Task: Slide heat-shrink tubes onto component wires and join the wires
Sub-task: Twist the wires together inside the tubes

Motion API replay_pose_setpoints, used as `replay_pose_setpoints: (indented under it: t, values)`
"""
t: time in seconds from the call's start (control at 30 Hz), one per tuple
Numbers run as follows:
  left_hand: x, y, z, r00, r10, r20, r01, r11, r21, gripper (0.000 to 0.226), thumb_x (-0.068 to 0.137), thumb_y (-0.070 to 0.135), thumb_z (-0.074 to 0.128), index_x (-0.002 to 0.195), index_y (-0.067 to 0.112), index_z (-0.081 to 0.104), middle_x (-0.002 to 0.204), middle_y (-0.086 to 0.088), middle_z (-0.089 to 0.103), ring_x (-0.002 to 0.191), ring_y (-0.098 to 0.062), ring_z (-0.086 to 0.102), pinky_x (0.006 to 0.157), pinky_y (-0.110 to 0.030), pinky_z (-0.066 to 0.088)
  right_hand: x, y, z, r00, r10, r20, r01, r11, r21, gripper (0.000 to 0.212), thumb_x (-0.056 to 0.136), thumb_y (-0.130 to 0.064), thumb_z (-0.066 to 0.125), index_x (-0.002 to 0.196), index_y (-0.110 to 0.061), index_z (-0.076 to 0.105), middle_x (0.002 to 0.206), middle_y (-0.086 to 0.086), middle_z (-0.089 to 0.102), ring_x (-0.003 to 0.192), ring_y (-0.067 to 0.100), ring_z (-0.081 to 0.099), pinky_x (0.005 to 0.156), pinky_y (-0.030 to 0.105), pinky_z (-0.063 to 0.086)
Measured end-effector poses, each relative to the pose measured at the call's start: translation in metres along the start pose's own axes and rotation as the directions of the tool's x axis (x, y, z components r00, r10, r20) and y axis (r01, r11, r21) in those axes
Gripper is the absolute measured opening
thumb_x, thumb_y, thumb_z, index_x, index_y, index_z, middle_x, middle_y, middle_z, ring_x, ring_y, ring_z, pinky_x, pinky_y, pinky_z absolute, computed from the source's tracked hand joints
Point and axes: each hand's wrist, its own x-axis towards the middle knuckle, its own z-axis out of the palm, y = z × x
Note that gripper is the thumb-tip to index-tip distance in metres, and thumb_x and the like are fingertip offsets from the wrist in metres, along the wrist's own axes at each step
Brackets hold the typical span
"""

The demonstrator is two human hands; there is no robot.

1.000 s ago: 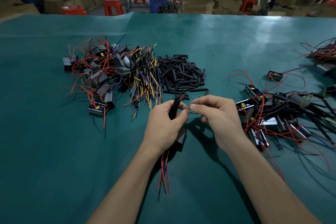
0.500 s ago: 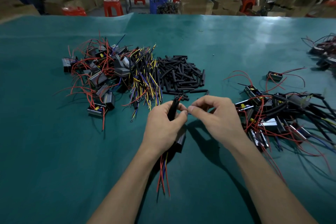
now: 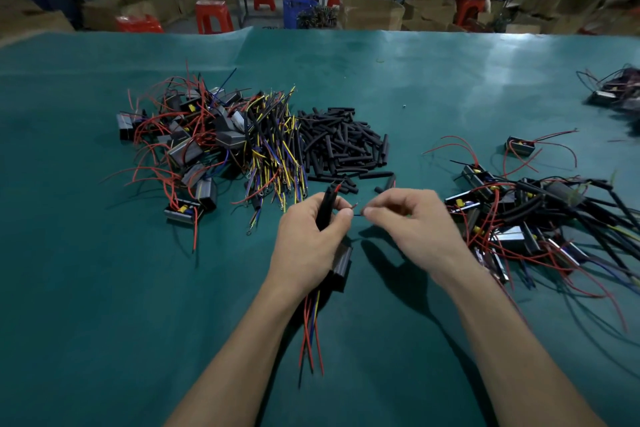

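Note:
My left hand (image 3: 308, 246) grips a black heat-shrink tube (image 3: 326, 208) with red wire ends poking from its top, together with a small black component (image 3: 341, 267) under the palm. Red, yellow and blue wires (image 3: 311, 333) hang from below that hand. My right hand (image 3: 412, 229) pinches a thin wire end (image 3: 357, 214) that runs across to the left thumb. A short gap separates the two hands' fingertips. A pile of loose black heat-shrink tubes (image 3: 343, 146) lies just beyond the hands.
A heap of black components with red wires (image 3: 180, 146) and a bundle of yellow, blue and black wires (image 3: 277, 149) lie at the left. More wired components (image 3: 540, 218) are heaped at the right on the green table (image 3: 104, 288). Another small heap (image 3: 616, 90) sits far right.
My right hand has drawn slightly to the right, away from the left hand, opening a small gap with the thin wire stretched between them. The left hand has kept its grip.

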Motion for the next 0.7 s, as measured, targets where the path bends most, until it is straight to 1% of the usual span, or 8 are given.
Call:
replay_pose_setpoints:
  t: [0.07, 0.13, 0.3, 0.37, 0.47, 0.53, 0.6, 0.7]
  values:
    - [0.0, 0.0, 0.0, 1.0, 0.0, -0.003, 0.0, 1.0, -0.009, 0.015, 0.092, 0.015, 0.068, 0.078, 0.021, 0.065, 0.058, 0.015, 0.05, 0.054, -0.005, 0.043, 0.055, -0.021, 0.04, 0.0, 0.002, -0.001, 0.998, -0.018, 0.057, 0.022, 0.997, -0.076, 0.013, 0.089, -0.018, 0.076, 0.076, -0.018, 0.076, 0.066, -0.005, 0.07, 0.061, 0.005, 0.057, 0.065, 0.029, 0.047]
    - [0.0, 0.0, -0.001, 1.0, 0.002, 0.005, -0.002, 1.0, -0.001, 0.015, 0.092, 0.015, 0.068, 0.079, 0.021, 0.065, 0.057, 0.015, 0.05, 0.054, -0.005, 0.043, 0.055, -0.021, 0.039, 0.001, 0.002, -0.004, 0.997, -0.017, 0.071, 0.021, 0.998, -0.053, 0.014, 0.09, -0.018, 0.076, 0.075, -0.019, 0.075, 0.069, -0.002, 0.071, 0.063, 0.006, 0.058, 0.066, 0.031, 0.048]
    - [0.0, -0.001, 0.0, 1.0, 0.0, 0.009, 0.0, 1.0, 0.004, 0.014, 0.092, 0.016, 0.068, 0.079, 0.02, 0.065, 0.06, 0.013, 0.052, 0.056, -0.006, 0.046, 0.057, -0.022, 0.042, -0.003, -0.001, -0.001, 0.993, -0.061, 0.105, 0.086, 0.964, -0.251, 0.018, 0.093, -0.021, 0.07, 0.075, -0.024, 0.069, 0.06, -0.022, 0.064, 0.055, -0.002, 0.054, 0.055, 0.013, 0.04]
    - [0.0, -0.002, -0.001, 1.0, 0.001, 0.005, -0.001, 1.0, 0.012, 0.013, 0.092, 0.017, 0.068, 0.08, 0.019, 0.065, 0.061, 0.013, 0.052, 0.056, -0.005, 0.046, 0.056, -0.021, 0.041, -0.004, -0.003, -0.001, 0.99, -0.086, 0.11, 0.113, 0.955, -0.275, 0.018, 0.094, -0.019, 0.067, 0.077, -0.022, 0.066, 0.058, -0.017, 0.061, 0.052, -0.001, 0.052, 0.052, 0.012, 0.038]
    - [0.0, -0.001, -0.001, 1.0, 0.007, 0.01, -0.007, 1.0, 0.018, 0.011, 0.092, 0.017, 0.068, 0.081, 0.017, 0.066, 0.06, 0.014, 0.052, 0.054, -0.004, 0.044, 0.054, -0.018, 0.039, -0.006, -0.004, 0.0, 0.987, -0.143, 0.073, 0.158, 0.946, -0.283, 0.017, 0.095, -0.017, 0.063, 0.079, -0.02, 0.064, 0.065, -0.01, 0.058, 0.059, -0.001, 0.051, 0.055, 0.012, 0.038]
    - [0.0, 0.0, 0.0, 1.0, 0.015, 0.018, -0.015, 1.0, 0.007, 0.01, 0.092, 0.015, 0.068, 0.082, 0.017, 0.066, 0.06, 0.014, 0.052, 0.053, -0.004, 0.043, 0.054, -0.019, 0.039, -0.006, -0.003, 0.004, 0.989, -0.145, 0.019, 0.145, 0.959, -0.243, 0.017, 0.097, -0.019, 0.061, 0.08, -0.02, 0.062, 0.063, -0.011, 0.056, 0.057, 0.001, 0.049, 0.053, 0.013, 0.037]
    - [0.001, 0.001, 0.0, 0.999, 0.009, 0.033, -0.009, 1.0, -0.009, 0.01, 0.093, 0.015, 0.067, 0.084, 0.017, 0.066, 0.06, 0.014, 0.051, 0.053, -0.004, 0.042, 0.054, -0.019, 0.038, -0.005, -0.001, 0.009, 0.996, -0.086, -0.031, 0.084, 0.994, -0.077, 0.018, 0.098, -0.02, 0.06, 0.081, -0.021, 0.062, 0.056, -0.014, 0.055, 0.05, 0.003, 0.045, 0.05, 0.015, 0.034]
    - [0.002, 0.0, 0.0, 0.999, 0.017, 0.04, -0.017, 1.0, -0.001, 0.011, 0.094, 0.014, 0.066, 0.084, 0.017, 0.065, 0.058, 0.016, 0.05, 0.053, -0.002, 0.042, 0.054, -0.017, 0.036, -0.005, -0.002, 0.014, 0.996, -0.046, -0.082, 0.056, 0.991, 0.126, 0.015, 0.097, -0.013, 0.064, 0.084, -0.02, 0.067, 0.063, -0.013, 0.061, 0.059, 0.007, 0.051, 0.058, 0.027, 0.042]
